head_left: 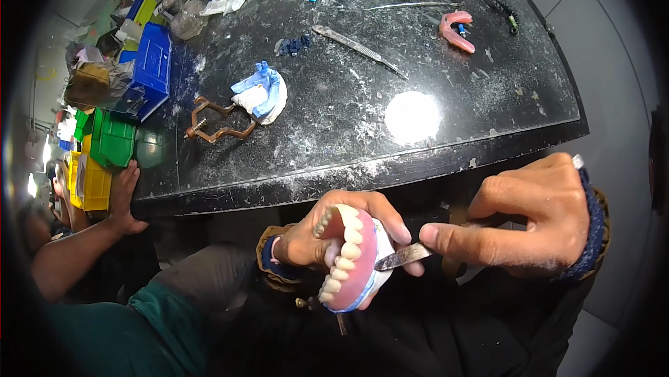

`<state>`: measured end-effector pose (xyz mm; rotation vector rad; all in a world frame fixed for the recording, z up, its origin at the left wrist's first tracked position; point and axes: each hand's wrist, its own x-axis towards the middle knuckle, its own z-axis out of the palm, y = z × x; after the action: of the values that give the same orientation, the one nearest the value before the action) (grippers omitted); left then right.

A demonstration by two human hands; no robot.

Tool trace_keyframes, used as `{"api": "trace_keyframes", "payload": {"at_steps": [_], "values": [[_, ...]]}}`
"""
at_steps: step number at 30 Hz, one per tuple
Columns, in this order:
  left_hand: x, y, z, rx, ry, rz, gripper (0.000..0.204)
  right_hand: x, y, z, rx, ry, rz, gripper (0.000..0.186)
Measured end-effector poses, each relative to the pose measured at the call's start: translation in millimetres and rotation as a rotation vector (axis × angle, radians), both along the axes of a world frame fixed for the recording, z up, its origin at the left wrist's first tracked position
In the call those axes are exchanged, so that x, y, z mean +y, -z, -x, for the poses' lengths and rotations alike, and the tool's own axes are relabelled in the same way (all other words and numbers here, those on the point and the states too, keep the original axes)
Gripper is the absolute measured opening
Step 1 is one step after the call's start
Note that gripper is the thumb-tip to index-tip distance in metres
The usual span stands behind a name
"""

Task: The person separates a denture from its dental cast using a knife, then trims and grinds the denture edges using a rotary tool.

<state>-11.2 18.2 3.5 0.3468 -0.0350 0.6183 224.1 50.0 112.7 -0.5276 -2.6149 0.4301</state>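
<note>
Over my lap, my left hand [301, 241] is closed around a denture [359, 265] with cream teeth and a pink gum base. The denture sits on a white plaster cast [383, 234] with a blue edge. My right hand [533, 227] grips a knife [403, 257], thumb along its metal blade. The tip touches the seam between pink base and plaster; the handle is mostly hidden by my fingers. Small brass-coloured metal parts [301, 302] stick out below the denture.
On the dusty black table [327, 126] lie a blue-and-white cast [261, 95] beside a copper-coloured articulator frame [219, 122], a scalpel-like tool [359, 49] and a pink denture base [453, 32]. Blue [152, 63], green [115, 139] and yellow [90, 178] bins line the left. Another person's hand [125, 199] rests at the table edge.
</note>
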Motion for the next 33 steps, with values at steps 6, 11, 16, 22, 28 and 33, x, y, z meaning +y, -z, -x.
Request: {"api": "trace_keyframes", "payload": {"at_steps": [6,11,16,22,28,33], "values": [[1,0,3,0.227,-0.128,-0.122,0.035,-22,29,-1,0.048,0.12,0.073,0.026],[7,4,1,0.223,-0.285,-0.335,0.037,-24,51,9,0.258,0.218,0.309,0.02],[6,-14,-6,0.231,-0.059,0.019,0.072,4,31,3,0.293,0.111,0.275,0.062],[0,-14,-20,0.506,-0.114,-0.183,0.061,21,40,16,0.273,-0.177,0.358,0.049],[-4,-10,-9,0.491,-0.138,-0.699,0.098,18,41,14,0.15,-0.254,0.427,0.029],[-11,3,-11,0.387,-0.374,-0.73,0.086,19,32,17,0.275,-0.031,0.38,0.029]]}}
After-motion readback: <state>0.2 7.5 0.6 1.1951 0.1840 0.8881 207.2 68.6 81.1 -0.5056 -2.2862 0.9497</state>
